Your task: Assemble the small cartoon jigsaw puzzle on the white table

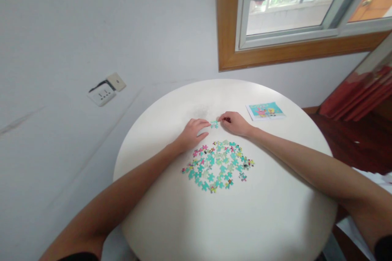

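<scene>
My left hand (193, 134) spread, right hand (235, 123) curled, its grip unclear, I flank one small, seemingly joined cluster (214, 124), most puzzle pieces (223, 169) lying loose.

Loose puzzle pieces (211, 177): turquoise and pale green before you, flecked with pink, yellow and black
Small puzzle cluster (214, 124): turquoise, with whitish marks
Picture card (266, 111): turquoise, with pink and yellow figures
Your table (196, 220): plain white
Your sleeves (80, 257): black
Wall (137, 20): pale blue-grey, streaked darker
Window surround (228, 55): orange-brown
Curtain (352, 94): red, patterned paler above
</scene>
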### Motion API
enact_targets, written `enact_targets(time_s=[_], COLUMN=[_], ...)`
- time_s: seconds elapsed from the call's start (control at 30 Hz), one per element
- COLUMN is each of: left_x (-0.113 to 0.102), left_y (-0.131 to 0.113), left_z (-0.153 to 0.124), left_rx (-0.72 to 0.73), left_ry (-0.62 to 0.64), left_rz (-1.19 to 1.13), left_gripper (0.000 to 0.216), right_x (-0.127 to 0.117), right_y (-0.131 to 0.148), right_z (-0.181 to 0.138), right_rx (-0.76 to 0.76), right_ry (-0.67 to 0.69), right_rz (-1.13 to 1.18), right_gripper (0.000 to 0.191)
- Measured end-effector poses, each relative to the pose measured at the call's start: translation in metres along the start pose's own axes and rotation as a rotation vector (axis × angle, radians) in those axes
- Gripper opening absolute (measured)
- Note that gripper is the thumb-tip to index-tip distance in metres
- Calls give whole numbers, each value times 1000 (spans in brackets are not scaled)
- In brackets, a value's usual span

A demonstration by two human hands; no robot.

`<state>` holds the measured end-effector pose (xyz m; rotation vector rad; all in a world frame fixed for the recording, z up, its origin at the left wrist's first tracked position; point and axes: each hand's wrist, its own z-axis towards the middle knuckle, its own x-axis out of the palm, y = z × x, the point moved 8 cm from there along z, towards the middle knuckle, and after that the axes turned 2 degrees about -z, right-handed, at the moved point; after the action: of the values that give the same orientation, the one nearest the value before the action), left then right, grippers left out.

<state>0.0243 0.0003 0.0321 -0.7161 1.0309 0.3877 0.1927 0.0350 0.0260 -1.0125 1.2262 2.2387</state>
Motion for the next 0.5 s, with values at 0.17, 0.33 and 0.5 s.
enact_targets(time_s=[0.17, 0.33, 0.5], left_x=[14, 17, 17], left_y=[-4, -5, -5], left_z=[1, 2, 2], left_rx=[-73, -90, -95], left_ry=[87, 166, 189], left_rz=[121, 147, 171], left_gripper=[45, 46, 48], right_x=[1, 4, 3], right_y=[6, 8, 11], right_z=[-2, -2, -3], right_rx=[-52, -51, -68], right_ry=[14, 37, 32], right_rz=[-44, -81, -107], right_gripper=[21, 19, 19])
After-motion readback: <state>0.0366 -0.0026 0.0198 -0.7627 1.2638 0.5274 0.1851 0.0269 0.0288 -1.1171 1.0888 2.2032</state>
